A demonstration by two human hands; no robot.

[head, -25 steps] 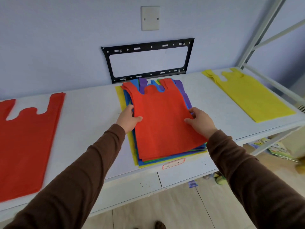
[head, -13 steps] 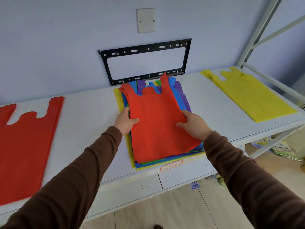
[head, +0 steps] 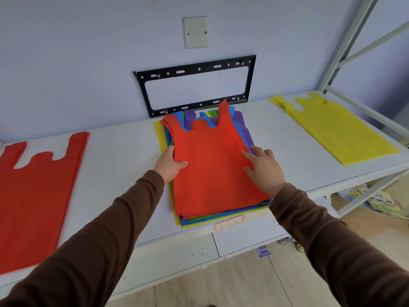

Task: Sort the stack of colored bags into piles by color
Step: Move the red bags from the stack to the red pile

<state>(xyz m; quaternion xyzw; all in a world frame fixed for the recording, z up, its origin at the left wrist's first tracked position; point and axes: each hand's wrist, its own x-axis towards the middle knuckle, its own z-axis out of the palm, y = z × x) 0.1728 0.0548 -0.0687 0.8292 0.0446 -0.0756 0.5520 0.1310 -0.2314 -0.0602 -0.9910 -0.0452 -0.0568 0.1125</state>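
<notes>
Hands reach forward from brown sleeves onto the stack of bags [head: 223, 214] at the middle of the white tabletop [head: 119, 156]. The left hand [head: 169, 163] grips the left edge of the top red bag [head: 212, 171], thumb lying on top of the cloth and the fingers tucked underneath, out of sight. The right hand [head: 263, 168] rests at the bag's right edge with its fingers spread and nearly straight, thumb on the red cloth.

The top red bag is vest-shaped, its two handles pointing to 12 o'clock; the right handle stands raised. Beneath it, blue, green, purple and yellow edges fan out.

At 9 o'clock from the stack, well apart, lies a red pile [head: 33, 196]. At 2 o'clock lies a yellow pile [head: 336, 129], near a white metal rack frame [head: 345, 47]. Behind the stack at 12 o'clock a black wall bracket [head: 197, 69] is fixed to the wall, below a blank switch plate [head: 195, 32]. A red-bordered label [head: 229, 222] sits on the tabletop's front edge.
</notes>
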